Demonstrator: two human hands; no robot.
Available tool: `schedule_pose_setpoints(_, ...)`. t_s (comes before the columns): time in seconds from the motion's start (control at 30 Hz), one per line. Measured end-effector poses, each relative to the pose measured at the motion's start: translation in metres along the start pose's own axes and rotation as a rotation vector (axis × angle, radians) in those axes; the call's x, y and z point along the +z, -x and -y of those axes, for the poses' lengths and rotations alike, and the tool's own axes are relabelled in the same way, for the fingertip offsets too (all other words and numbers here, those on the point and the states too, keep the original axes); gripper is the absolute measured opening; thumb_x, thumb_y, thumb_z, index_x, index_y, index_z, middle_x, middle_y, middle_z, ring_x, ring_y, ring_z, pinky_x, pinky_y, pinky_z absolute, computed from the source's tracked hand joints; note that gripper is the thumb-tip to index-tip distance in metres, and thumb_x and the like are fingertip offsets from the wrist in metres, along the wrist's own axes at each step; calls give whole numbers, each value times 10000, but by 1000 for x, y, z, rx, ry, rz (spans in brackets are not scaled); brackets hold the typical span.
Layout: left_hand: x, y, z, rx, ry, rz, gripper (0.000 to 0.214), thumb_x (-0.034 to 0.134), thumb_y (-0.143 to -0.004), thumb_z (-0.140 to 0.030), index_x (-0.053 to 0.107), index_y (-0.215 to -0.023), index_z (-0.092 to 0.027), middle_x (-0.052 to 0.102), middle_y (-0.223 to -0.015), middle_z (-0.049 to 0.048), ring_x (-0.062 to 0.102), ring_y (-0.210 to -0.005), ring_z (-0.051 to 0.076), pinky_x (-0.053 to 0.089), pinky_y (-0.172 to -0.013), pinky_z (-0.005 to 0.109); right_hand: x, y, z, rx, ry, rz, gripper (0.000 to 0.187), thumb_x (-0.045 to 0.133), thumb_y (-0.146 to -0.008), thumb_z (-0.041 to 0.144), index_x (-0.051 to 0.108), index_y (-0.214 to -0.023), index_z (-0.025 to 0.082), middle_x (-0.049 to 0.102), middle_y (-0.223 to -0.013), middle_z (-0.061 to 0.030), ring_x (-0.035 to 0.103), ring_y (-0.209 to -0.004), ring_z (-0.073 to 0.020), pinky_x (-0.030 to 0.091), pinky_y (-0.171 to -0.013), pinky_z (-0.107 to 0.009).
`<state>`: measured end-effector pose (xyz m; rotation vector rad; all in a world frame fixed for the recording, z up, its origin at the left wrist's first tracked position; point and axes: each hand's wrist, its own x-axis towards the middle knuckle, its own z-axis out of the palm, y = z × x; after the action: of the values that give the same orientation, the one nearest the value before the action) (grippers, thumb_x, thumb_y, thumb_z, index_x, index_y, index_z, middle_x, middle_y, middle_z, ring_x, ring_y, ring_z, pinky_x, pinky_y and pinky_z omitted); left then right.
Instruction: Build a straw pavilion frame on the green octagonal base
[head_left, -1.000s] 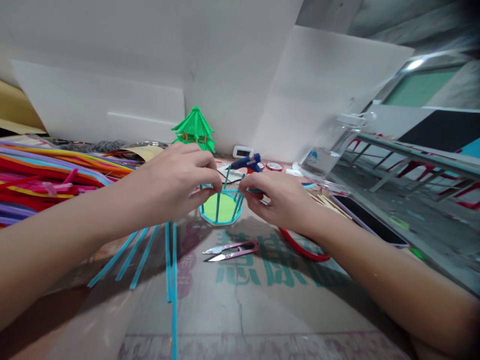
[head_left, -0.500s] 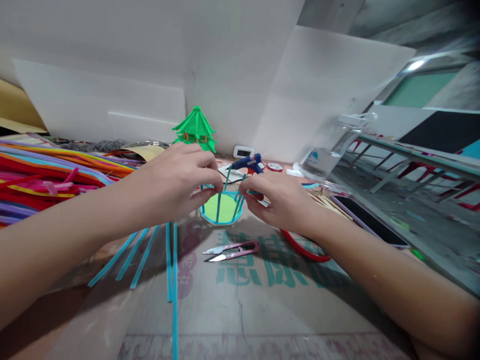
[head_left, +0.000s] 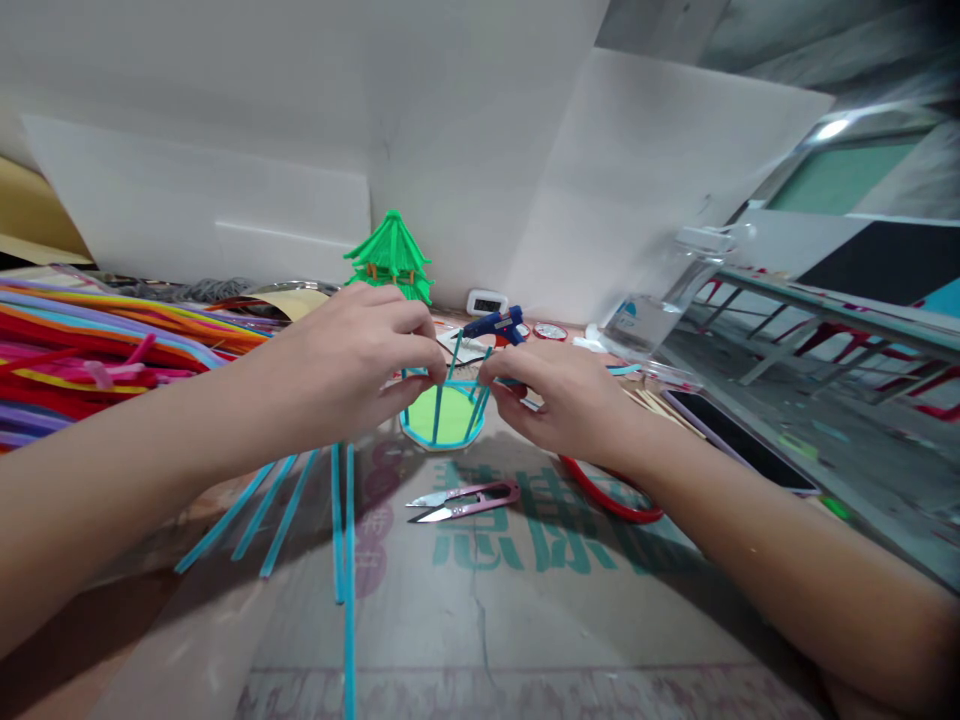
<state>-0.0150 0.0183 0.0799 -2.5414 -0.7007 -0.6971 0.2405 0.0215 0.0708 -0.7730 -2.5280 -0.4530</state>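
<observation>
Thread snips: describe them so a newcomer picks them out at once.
Start at the printed table covering; find the lime-green base edged in blue, between the left hand and right hand. Thread snips lie just nearer the camera, left of the partly hidden red ring. Their pink handle and bare metal blades, spread open and pointing left, set them apart.

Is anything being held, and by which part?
Yes: a light-blue strip frame on a flat, lime-green base. The left hand pinches it near a front upright's top; the right hand, at its upper right side, exact grip hidden.
</observation>
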Motion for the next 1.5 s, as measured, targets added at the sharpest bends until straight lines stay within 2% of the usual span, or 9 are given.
schedule_pose_setpoints(0.27,0,0,0,4,1,3,224,517,-970,-261,732,-908,-247,677,-951,51,588,-880,231,401,-776,370,0,0,0,-1,-7,20,195,476,-859,148,645,-944,195,662,-721,-27,584,-672,-170,298,-601,-281)
schedule_pose_setpoints(0.5,0,0,0,4,-1,-4,229,516,-968,-251,736,-904,-240,677,-949,51,587,-872,228,400,-770,364,1,0,1,-28,-48,-36,191,471,-863,135,636,-949,180,660,-734,-26,560,-656,-157,349,-628,-270)
schedule_pose_setpoints(1.03,-1,0,0,-1,32,-12,206,534,-959,-251,733,-908,-235,681,-943,50,590,-869,228,386,-781,360,5,0,2,-25,7,-80,168,488,-862,122,640,-921,165,671,-732,-20,563,-645,-145,341,-606,-263)
schedule_pose_setpoints(1.13,-3,-2,-6,-29,51,-35,188,547,-961,-268,725,-944,-213,683,-969,67,606,-923,242,403,-819,376,3,-1,5,-21,29,-125,154,483,-874,129,626,-912,173,680,-746,-19,575,-651,-143,357,-610,-263)
schedule_pose_setpoints(1.3,-4,-3,-24,-69,94,-108,262,537,-984,-300,691,-1177,-210,672,-1090,90,601,-1024,266,412,-910,435,-4,-2,15,-43,37,-195,137,471,-885,129,599,-862,170,641,-694,-4,544,-585,-125,368,-567,-255)
schedule_pose_setpoints(1.5,-5,-2,-39,-109,170,-142,240,547,-981,-246,705,-1154,-196,664,-1087,80,574,-1059,256,422,-941,442,-10,-4,20,-61,54,-316,105,499,-871,119,582,-848,178,640,-673,19,564,-574,-108,388,-558,-239)
